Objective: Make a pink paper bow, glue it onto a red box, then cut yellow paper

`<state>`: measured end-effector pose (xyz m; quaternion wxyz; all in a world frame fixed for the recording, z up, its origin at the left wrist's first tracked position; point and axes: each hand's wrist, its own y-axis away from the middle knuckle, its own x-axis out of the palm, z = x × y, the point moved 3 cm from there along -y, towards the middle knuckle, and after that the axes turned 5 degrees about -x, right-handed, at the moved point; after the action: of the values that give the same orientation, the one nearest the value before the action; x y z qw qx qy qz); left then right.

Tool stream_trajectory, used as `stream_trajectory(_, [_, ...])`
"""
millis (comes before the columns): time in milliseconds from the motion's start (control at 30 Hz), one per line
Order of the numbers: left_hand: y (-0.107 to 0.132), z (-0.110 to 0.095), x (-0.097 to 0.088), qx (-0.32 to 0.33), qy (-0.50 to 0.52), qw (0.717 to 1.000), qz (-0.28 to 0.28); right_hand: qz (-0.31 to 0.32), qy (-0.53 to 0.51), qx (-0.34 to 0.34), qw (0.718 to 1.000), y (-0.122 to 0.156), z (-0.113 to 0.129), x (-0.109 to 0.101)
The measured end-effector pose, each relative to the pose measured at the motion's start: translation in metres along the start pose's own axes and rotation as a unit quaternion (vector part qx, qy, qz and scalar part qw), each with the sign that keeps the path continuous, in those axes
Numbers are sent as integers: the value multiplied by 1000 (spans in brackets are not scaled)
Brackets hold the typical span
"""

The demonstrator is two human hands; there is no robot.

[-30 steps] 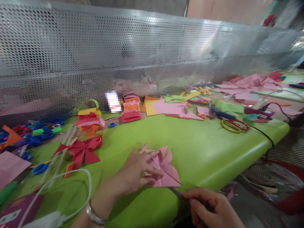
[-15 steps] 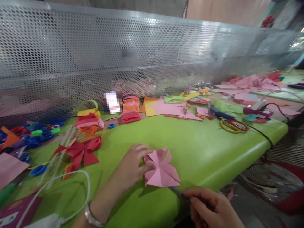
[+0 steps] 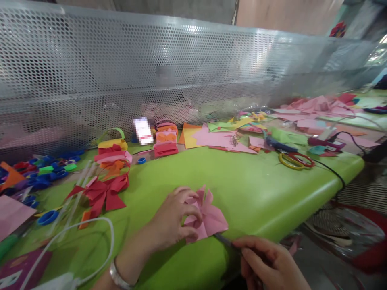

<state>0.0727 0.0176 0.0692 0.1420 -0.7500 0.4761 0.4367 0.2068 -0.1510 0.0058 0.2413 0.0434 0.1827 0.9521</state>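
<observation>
A creased pink paper [image 3: 210, 219] with petal-like cut flaps is over the near middle of the table. My left hand [image 3: 178, 217] is at its left side, fingers curled over that edge and thumb at the lower left corner. Those fingers hide part of the paper. In my right hand [image 3: 269, 257], a thin dark grey tool [image 3: 223, 240] is pinched between thumb and forefinger. Its far end reaches the paper's lower edge; its near end is hidden in the hand, so its kind is unclear.
The green table [image 3: 256, 193] has a rounded front edge. Red paper bows [image 3: 105, 191], a white cable [image 3: 110, 237] and a blue ring [image 3: 48, 217] lie left. Behind are coloured sheets [image 3: 211, 137], scissors [image 3: 292, 160], a lit phone [image 3: 143, 131] and a perforated metal screen [image 3: 121, 60].
My left hand has shifted its hold: the thumb has moved down to the paper's lower left and the fingers curl more. The paper has tilted and bent slightly. My right hand stays nearly still.
</observation>
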Motion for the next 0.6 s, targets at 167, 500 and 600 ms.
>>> stream_trajectory(167, [0, -3, 0, 20, -23, 999, 43, 9, 13, -3, 1000, -2, 4, -1])
stream_trajectory(500, [-2, -2, 1, 55, -22, 997, 49, 13, -5, -8, 1000, -2, 7, 0])
stream_trajectory(600, [-1, 1, 1, 37, -13, 998, 53, -18, -8, -22, 1000, -1, 10, -3])
